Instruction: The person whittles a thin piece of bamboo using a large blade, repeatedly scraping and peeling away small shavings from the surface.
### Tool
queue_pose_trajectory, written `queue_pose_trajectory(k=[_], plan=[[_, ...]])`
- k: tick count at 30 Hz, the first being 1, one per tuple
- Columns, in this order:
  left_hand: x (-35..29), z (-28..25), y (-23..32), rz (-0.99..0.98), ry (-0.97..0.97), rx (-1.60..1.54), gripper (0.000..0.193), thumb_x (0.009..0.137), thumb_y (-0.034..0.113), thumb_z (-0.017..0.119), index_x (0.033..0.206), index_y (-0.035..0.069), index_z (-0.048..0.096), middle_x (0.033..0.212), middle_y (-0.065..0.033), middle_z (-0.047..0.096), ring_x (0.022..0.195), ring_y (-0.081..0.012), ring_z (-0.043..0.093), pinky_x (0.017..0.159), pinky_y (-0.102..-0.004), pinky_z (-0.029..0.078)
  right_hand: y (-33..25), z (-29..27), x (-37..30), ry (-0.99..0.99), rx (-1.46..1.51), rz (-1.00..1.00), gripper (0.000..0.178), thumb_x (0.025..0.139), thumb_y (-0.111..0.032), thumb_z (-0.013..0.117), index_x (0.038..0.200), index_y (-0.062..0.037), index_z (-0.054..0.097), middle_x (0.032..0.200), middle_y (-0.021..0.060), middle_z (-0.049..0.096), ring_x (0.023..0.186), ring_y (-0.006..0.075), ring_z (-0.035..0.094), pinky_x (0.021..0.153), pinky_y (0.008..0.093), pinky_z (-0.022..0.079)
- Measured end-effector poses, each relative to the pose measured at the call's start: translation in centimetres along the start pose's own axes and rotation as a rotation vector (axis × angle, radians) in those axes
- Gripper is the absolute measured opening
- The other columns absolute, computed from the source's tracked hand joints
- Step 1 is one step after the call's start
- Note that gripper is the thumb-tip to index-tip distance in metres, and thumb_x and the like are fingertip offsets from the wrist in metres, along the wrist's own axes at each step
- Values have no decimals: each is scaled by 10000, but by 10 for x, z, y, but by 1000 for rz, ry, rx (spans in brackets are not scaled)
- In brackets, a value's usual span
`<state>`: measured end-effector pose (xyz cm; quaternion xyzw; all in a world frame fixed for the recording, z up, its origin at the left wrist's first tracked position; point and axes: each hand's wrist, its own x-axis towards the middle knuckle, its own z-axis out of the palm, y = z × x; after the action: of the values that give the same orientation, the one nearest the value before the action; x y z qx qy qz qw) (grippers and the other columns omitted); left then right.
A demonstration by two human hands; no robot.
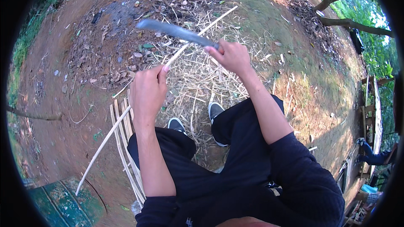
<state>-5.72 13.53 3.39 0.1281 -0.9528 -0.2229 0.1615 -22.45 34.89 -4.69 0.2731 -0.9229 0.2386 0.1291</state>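
Observation:
My right hand (232, 57) is closed round the handle of a machete (176, 32). Its long grey blade, a little smeared by motion, points to the left and crosses over a thin pale wooden strip (217, 21). The strip is held by my left hand (148, 89), fingers wrapped round it and thumb on top. From that hand the strip runs up to the far right, and its other end slants down to the lower left. Whether the blade touches the strip, I cannot tell. Several more pale strips (119, 143) lie on the ground beside my left forearm.
Pale shavings (195, 73) cover the ground around my shoes (215, 110). A green panel (63, 204) lies at the lower left. Bare branches (341, 22) reach in at the upper right. At the right edge are a wooden frame (373, 117) and another person's leg (367, 153).

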Motion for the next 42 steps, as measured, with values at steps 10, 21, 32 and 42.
queue_pose_trajectory(k=[10, 21, 32, 42], plan=[[5, 15, 15, -27, 15, -32, 241, 976, 211, 594, 890, 15, 704, 686, -209, 635, 654, -418, 627, 577, -470, 457, 38, -31, 9, -52, 168, 501, 716, 944, -709, 461, 584, -98, 552, 542, 41, 561, 484, 192, 572, 515, 388, 482], [10, 25, 13, 0, 21, -127, 312, 1013, 222, 546, 866, -19, 679, 636, -224, 596, 587, -423, 586, 554, -478, 423, 36, -30, -4, -54, -9, 183, 731, 916, -759, 448, 681, -82, 590, 517, 46, 560, 450, 190, 556, 474, 391, 463], [10, 22, -3, 76, 170, -328, 290, 1006, 202, 582, 888, -38, 695, 512, -78, 445, 468, -123, 393, 481, -343, 304, 11, -29, -18, 81, -34, -162, 631, 902, -693, 556, 688, -99, 569, 470, 30, 524, 428, 206, 576, 435, 374, 452], [9, 13, 3, -13, 107, -250, 246, 992, 208, 582, 908, 14, 706, 686, -210, 639, 641, -412, 633, 584, -468, 478, 12, -22, -15, 15, 104, 17, 616, 909, -666, 575, 623, -123, 525, 450, 14, 509, 371, 152, 504, 385, 335, 397]])
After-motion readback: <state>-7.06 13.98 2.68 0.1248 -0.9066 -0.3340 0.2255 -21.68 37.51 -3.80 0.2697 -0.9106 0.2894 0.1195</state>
